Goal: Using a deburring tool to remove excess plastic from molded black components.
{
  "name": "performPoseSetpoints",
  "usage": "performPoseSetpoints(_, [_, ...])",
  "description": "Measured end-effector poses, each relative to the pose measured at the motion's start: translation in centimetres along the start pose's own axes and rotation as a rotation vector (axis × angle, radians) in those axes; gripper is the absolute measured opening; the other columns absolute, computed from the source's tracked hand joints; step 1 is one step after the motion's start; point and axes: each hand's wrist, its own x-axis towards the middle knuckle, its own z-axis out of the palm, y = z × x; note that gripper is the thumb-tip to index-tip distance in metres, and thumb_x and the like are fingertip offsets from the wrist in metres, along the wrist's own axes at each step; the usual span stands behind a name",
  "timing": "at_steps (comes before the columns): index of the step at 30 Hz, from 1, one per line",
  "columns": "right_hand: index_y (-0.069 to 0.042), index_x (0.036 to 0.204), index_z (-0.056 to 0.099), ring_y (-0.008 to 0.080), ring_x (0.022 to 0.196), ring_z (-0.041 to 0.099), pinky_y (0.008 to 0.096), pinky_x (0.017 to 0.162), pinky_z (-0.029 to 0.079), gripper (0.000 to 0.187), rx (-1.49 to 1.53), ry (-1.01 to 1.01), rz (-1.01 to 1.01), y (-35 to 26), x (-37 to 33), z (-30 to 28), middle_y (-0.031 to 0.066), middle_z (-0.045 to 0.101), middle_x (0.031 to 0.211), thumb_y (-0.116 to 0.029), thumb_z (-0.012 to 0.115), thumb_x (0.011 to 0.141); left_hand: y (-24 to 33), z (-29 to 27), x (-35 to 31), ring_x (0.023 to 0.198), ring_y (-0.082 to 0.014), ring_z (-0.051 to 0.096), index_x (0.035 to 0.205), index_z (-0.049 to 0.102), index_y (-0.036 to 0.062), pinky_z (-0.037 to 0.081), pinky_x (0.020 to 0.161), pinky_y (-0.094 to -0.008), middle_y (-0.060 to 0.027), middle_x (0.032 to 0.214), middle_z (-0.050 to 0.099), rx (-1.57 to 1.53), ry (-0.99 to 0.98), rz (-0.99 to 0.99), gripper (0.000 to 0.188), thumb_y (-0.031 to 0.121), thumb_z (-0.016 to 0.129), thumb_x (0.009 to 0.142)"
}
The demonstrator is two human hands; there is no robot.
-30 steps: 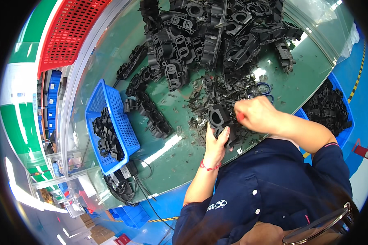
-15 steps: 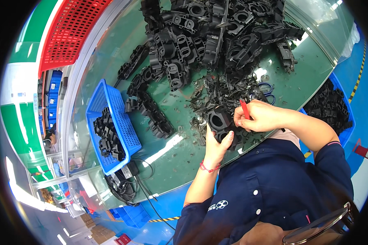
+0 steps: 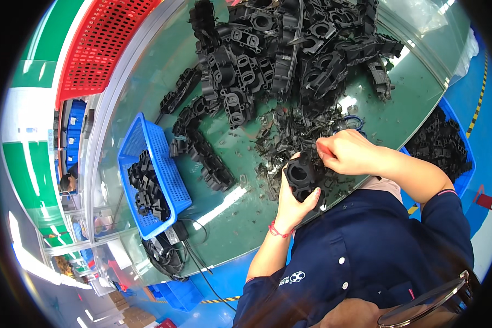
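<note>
My left hand grips a black moulded plastic part with a round opening, thumb on its near side and fingers along its left. It is held over the near edge of the green table. My right hand is closed beside the part, around a red-handled tool. Only a bit of red shows, and its tip is hidden. Just beyond both hands lies a heap of black plastic scraps. A blue loop-shaped handle pokes out beside the scraps.
Many black moulded parts are piled at the table's far side, with a row at left. A blue basket holds small black parts. Right of the table stands a blue bin of black pieces. Cables hang near the front left.
The black part has tilted and shifted slightly right and nearer in my left hand. My right hand has turned, so the red tool, which stuck up before, is now mostly covered.
</note>
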Motion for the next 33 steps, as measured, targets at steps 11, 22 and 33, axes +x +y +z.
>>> performPoseSetpoints(11, [-0.001, 0.082, 0.057, 0.0152, 0.058, 0.059, 0.0304, 0.058, 0.046, 0.013, 0.445, -0.225, 0.105, -0.2, 0.5, -1.1, 0.0064, 0.061, 0.063, -0.013, 0.052, 0.083, 1.5, 0.1, 0.1, 0.107, -0.022, 0.054, 0.135, 0.027, 0.0036, 0.042, 0.092, -0.0336, -0.0146, 0.116, 0.052, 0.243, -0.041, 0.074, 0.082, 0.014, 0.072, 0.067])
performPoseSetpoints(22, [-0.004, 0.069, 0.052, 0.031, 0.056, 0.057, 0.0401, 0.051, 0.043, 0.009, -0.124, 0.23, -0.115, 1.1, 0.3, 0.2, 0.0105, 0.057, 0.061, -0.009, 0.059, 0.072, 0.6, -0.2, -0.4, 0.111, -0.0177, 0.048, 0.134, 0.031, 0.0051, 0.038, 0.094, -0.0307, -0.0098, 0.12, 0.048, -0.02, -0.089, -0.029, 0.076, 0.014, 0.07, 0.069])
performPoseSetpoints(33, [-0.006, 0.082, 0.055, 0.0279, 0.058, 0.055, 0.0383, 0.056, 0.041, 0.014, 0.194, -0.292, -0.063, -0.5, 0.8, -4.1, 0.0096, 0.056, 0.061, -0.019, 0.052, 0.085, 2.4, -0.9, -0.1, 0.108, -0.0172, 0.049, 0.134, 0.032, 0.006, 0.038, 0.093, -0.0312, -0.0101, 0.119, 0.05, 0.116, -0.209, -0.037, 0.08, 0.019, 0.072, 0.066])
